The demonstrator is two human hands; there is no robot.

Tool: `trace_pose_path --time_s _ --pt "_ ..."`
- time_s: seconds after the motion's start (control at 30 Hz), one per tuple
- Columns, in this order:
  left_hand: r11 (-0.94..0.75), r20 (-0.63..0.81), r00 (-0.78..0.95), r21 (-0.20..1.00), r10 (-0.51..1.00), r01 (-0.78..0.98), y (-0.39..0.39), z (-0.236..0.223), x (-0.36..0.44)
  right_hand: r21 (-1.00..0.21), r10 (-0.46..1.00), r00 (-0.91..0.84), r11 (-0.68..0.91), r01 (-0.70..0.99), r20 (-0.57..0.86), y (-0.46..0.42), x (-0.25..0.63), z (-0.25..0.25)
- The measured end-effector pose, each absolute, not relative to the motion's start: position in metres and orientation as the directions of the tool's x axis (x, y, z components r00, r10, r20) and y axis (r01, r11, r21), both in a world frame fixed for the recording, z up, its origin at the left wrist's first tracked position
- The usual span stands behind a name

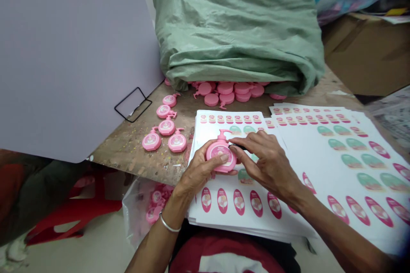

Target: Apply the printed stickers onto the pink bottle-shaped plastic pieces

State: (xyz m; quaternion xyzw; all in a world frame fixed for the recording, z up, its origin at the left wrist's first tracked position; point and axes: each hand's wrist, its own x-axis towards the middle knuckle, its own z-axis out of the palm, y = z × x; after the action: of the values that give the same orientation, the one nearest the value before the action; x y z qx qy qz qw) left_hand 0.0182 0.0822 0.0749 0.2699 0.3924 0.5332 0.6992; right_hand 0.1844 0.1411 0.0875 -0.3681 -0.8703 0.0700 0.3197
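Observation:
My left hand (pixel 205 162) is closed around a small pink pump bottle (pixel 221 152), with its thumb across the round label on the front. The bottle stands nearly upright, its nozzle to the right. Beside it, my right hand (pixel 261 153) pinches a small black tool (pixel 238 146), most of which the fingers hide. Its tip is close to the bottle's right shoulder; I cannot tell whether they touch. Under both hands lies a stack of white sticker sheets (pixel 230 219) printed with pink ovals and green labels.
Several labelled pink bottles (pixel 167 126) stand left on the worn table (pixel 137 153). Pink bottles (pixel 226 88) spill from a green sack (pixel 237 30) at the back. More sticker sheets (pixel 301 149) lie right. A plastic bag (pixel 134 204) of pink pieces hangs below the left edge.

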Motion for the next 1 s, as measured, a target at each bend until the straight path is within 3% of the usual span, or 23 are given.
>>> trace_pose_path --time_s 0.1,0.17,0.27,0.4,0.47,0.53,0.63,0.7,0.87,1.0 --pt "0.304 -0.275 0.138 0.784 0.952 -0.541 0.082 0.071 0.018 -0.288 0.717 -0.436 0.648 0.705 0.543 0.146 0.191 0.09" --pt "0.325 -0.295 0.145 0.777 0.945 -0.539 0.082 0.069 0.018 -0.422 0.772 -0.349 0.598 0.681 0.531 0.149 0.19 0.088" --pt "0.321 -0.285 0.15 0.802 0.947 -0.504 0.081 0.068 0.02 -0.682 0.857 -0.351 0.513 0.521 0.377 0.148 0.18 0.077" --pt "0.321 -0.281 0.155 0.818 0.947 -0.478 0.075 0.068 0.02 -0.782 0.913 -0.3 0.394 0.483 0.275 0.156 0.168 0.057" --pt "0.34 -0.323 0.117 0.823 0.939 -0.455 0.073 0.065 0.011 -0.783 0.918 -0.27 0.389 0.485 0.289 0.173 0.171 0.052" --pt "0.292 -0.327 -0.045 0.891 0.944 -0.347 0.074 0.06 -0.003 -0.75 0.918 -0.27 0.393 0.532 0.29 0.198 0.177 0.05" --pt "0.234 -0.212 -0.413 0.972 0.886 0.003 0.082 0.048 -0.032 -0.604 0.934 -0.278 0.358 0.712 0.225 0.244 0.175 0.049" --pt "0.239 -0.098 -0.542 0.951 0.835 0.196 0.092 0.039 -0.051 -0.515 0.946 -0.272 0.325 0.793 0.179 0.273 0.163 0.046" --pt "0.234 0.044 -0.605 0.898 0.795 0.374 0.112 0.022 -0.079 -0.447 0.959 -0.272 0.276 0.851 0.075 0.318 0.122 0.027" --pt "0.232 0.192 -0.557 0.766 0.808 0.6 0.115 0.017 -0.086 -0.459 0.946 -0.324 0.296 0.838 0.019 0.329 0.115 0.028"
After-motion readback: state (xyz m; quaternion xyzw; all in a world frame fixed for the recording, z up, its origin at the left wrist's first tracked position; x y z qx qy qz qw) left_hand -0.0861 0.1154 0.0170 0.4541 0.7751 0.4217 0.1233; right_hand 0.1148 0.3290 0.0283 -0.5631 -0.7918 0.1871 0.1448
